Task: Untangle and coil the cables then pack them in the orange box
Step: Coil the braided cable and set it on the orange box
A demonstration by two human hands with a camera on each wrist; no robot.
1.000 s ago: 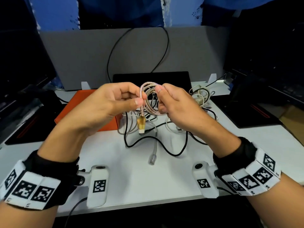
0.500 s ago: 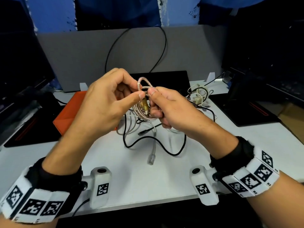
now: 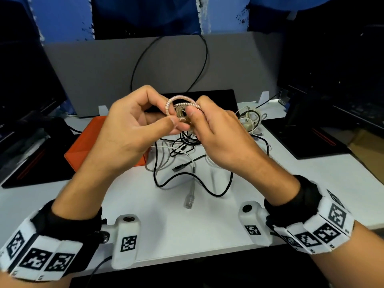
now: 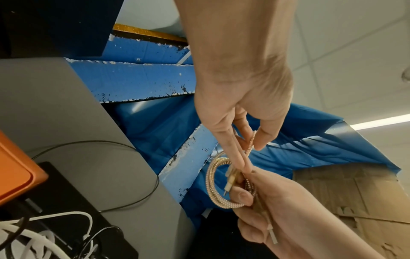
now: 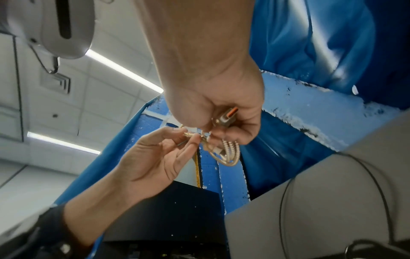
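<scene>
Above the tabletop: both hands are raised over the white tabletop (image 3: pixel 187 229), well clear of its near edge.
Open room: a bare strip lies between the near edge and the tangle of cables (image 3: pixel 193 159).
Orange box (image 3: pixel 83 148): on the tabletop's left, just beside the tangle, partly hidden behind the left hand.
Grey divider (image 3: pixel 104 75): upright along the far edge, closing off the back.
Left hand (image 3: pixel 128 129): thumb and fingers pinch one strand of the braided cable (image 3: pixel 180 100).
Right hand (image 3: pixel 220 138): fingers curled round the small coil of that braided cable.
Left wrist view: a gold plug (image 4: pixel 231 178) crosses the coil's loops beside the right thumb.
Right wrist view: a second plug (image 5: pixel 226 116) with an orange insert is tucked in the right palm, unseen from the head camera.
</scene>
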